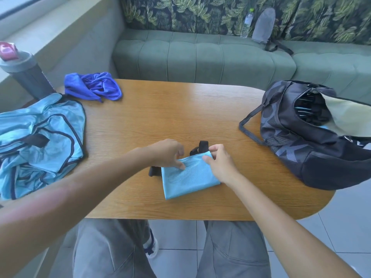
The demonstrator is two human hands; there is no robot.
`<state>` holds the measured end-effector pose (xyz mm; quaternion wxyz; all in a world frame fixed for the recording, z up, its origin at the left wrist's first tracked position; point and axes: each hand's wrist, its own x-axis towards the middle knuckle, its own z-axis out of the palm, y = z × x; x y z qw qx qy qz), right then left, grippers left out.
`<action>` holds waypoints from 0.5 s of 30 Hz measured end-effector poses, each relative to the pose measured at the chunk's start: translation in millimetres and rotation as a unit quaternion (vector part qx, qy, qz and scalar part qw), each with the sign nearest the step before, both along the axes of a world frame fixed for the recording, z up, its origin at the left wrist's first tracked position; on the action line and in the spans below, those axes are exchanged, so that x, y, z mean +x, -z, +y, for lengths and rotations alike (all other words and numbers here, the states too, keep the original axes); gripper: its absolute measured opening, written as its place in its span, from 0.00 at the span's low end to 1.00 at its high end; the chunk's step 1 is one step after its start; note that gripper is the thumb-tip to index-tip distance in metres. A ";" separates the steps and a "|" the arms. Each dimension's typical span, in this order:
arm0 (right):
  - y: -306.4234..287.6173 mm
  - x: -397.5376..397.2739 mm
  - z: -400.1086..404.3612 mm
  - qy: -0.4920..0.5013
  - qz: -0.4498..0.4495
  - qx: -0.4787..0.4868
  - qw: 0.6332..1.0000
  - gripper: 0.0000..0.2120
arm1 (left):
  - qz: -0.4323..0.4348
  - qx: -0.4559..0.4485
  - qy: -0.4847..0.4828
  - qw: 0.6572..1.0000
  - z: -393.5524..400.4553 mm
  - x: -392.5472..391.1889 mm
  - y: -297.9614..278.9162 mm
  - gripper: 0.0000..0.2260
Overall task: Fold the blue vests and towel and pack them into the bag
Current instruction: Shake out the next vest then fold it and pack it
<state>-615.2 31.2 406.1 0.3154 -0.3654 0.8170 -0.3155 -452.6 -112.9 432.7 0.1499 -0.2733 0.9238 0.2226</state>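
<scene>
**Vest folding, midway**

Table [180,109] takes up most of the view, wooden, rounded ends. Bag [301,141] sits at its right end, dark, mouth gaping. Unfolded vests [40,141] lie in a light-blue heap at the left end, and the towel [94,86], darker blue, is crumpled at the far left corner. Near the front edge lies one folded vest [188,177], black straps poking out. Left hand [166,153] presses its fingertips on the fold's top. Right hand [218,163] pinches the upper right corner between thumb and fingers.
</scene>
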 end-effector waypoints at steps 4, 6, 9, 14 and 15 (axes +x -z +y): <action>-6.0 -1.6 12.7 -0.021 -0.080 -0.105 0.991 0.14 | -0.042 0.110 -0.019 0.993 -8.3 -5.5 -18.1 0.26; -11.0 -1.8 17.4 -0.034 -0.117 -0.143 0.982 0.14 | -0.060 0.170 -0.010 0.984 -11.7 -4.8 -25.8 0.25; -17.6 -5.6 20.8 -0.049 -0.132 -0.191 0.971 0.15 | -0.067 0.280 0.011 0.958 -12.3 -2.0 -31.5 0.21; -30.8 -12.5 24.8 -0.036 -0.154 -0.236 0.959 0.16 | -0.028 0.389 -0.026 0.921 -0.7 3.3 -29.8 0.23; -32.3 -11.7 25.5 -0.022 -0.143 -0.247 0.958 0.15 | -0.016 0.386 -0.032 0.922 2.2 4.0 -30.4 0.23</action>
